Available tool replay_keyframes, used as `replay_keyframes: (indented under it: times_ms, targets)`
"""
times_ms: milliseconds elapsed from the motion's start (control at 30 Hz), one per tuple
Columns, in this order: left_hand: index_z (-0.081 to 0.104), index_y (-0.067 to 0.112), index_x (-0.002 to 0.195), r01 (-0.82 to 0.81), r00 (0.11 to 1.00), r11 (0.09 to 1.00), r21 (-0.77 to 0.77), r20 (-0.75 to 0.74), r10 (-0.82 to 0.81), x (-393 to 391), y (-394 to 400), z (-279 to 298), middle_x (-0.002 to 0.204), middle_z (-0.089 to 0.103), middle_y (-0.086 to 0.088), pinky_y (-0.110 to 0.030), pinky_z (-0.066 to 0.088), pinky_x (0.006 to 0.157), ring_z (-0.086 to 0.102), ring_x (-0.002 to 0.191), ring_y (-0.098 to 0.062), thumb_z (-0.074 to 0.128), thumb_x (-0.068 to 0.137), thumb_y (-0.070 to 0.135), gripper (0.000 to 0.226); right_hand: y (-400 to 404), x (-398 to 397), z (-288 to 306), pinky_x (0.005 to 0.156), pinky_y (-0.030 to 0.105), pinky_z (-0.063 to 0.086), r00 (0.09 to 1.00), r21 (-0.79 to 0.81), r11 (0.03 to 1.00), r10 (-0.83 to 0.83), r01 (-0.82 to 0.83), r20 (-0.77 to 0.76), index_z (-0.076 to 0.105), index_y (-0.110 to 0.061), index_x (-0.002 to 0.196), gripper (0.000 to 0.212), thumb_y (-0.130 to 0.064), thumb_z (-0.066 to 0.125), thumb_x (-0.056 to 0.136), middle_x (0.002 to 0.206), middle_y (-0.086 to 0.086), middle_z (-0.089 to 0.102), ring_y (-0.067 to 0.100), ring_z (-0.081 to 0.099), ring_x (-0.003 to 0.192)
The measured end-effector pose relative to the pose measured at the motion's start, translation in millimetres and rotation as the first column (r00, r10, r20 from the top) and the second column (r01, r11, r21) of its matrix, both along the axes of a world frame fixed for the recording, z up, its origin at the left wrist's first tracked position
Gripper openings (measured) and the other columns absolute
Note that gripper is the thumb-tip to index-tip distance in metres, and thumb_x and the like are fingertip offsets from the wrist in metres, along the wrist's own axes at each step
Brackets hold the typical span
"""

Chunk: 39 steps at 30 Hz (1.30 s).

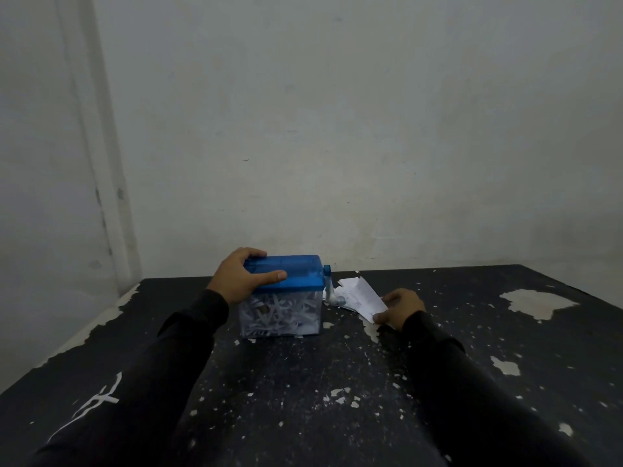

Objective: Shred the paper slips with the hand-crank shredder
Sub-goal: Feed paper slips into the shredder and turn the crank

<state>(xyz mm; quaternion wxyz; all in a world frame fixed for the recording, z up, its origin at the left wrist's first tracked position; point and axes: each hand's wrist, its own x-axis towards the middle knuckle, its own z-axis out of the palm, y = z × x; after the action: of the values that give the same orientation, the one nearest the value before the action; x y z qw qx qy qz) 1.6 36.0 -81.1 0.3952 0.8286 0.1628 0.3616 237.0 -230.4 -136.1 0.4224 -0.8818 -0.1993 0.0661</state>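
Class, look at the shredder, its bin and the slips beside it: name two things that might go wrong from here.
1. The clear bin already looks packed with shreds, so new strips may back up and jam the shredder.
2. The right hand pinches one slip lying right beside the crank; turning the crank may catch the loose slips.

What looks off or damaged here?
The black tabletop is badly chipped, with pale bare patches, the largest at the right. A few white scraps lie beside the blue-lidded clear shredder. Nothing is askew.
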Motion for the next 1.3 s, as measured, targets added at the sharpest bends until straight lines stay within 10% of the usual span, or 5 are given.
replay_keyframes:
  times_ms: [433, 700, 900, 1100, 1300]
  targets:
    - [0.063, 0.023, 0.123, -0.004, 0.999, 1.000, 0.002, -0.035, 0.004, -1, -4, 2, 0.121, 0.060, 0.007, -0.017, 0.048, 0.076, 0.059, 0.105, -0.007, 0.089, 0.065, 0.056, 0.071, 4, 5, -3, 0.073, 0.030, 0.048, 0.993, 0.032, 0.999, -0.033, 0.029, 0.115, 0.067, -0.012, 0.077, 0.022, -0.027, 0.072, 0.093, 0.077, 0.002, 0.064, 0.011, 0.056, 0.067]
    - [0.060, 0.023, 0.127, 0.003, 0.994, 1.000, 0.001, -0.106, -0.003, -2, -5, 9, 0.124, 0.058, 0.005, -0.015, 0.046, 0.078, 0.057, 0.106, -0.006, 0.088, 0.064, 0.058, 0.077, 8, -4, 11, 0.077, 0.033, 0.052, 0.988, 0.336, 0.937, 0.050, -0.098, 0.147, 0.071, -0.001, 0.104, 0.021, -0.017, 0.074, 0.090, 0.103, 0.012, 0.072, 0.024, 0.066, 0.090]
    - [0.054, 0.025, 0.138, 0.019, 0.969, 0.995, 0.101, -0.248, 0.007, -5, -6, 26, 0.132, 0.051, 0.007, -0.028, 0.040, 0.096, 0.050, 0.118, -0.014, 0.076, 0.046, 0.087, 0.113, 11, -27, 63, 0.059, 0.010, 0.050, 0.958, 0.494, 0.825, 0.194, -0.275, 0.209, 0.071, -0.009, 0.103, 0.019, -0.012, 0.079, 0.086, 0.096, 0.000, 0.071, 0.016, 0.067, 0.085]
    - [0.061, 0.018, 0.136, 0.067, 0.996, 0.995, 0.068, -0.055, -0.064, 3, -25, 57, 0.126, 0.065, 0.005, -0.029, 0.047, 0.099, 0.059, 0.117, -0.011, 0.071, 0.090, 0.050, 0.057, 30, -49, 112, 0.053, 0.013, 0.050, 0.886, 0.447, 0.765, 0.405, -0.464, 0.227, 0.070, -0.002, 0.105, 0.024, -0.005, 0.081, 0.083, 0.093, 0.001, 0.069, -0.003, 0.066, 0.067]
    - [0.072, 0.010, 0.108, 0.119, 0.993, 0.992, 0.045, -0.022, -0.118, 3, -28, 70, 0.097, 0.076, -0.002, -0.016, 0.053, 0.068, 0.071, 0.082, -0.010, 0.073, 0.092, 0.008, 0.016, 62, -61, 128, 0.066, 0.011, 0.050, 0.809, 0.269, 0.770, 0.500, -0.579, 0.310, 0.073, -0.008, 0.099, 0.024, -0.006, 0.085, 0.078, 0.093, 0.003, 0.070, 0.012, 0.062, 0.079]
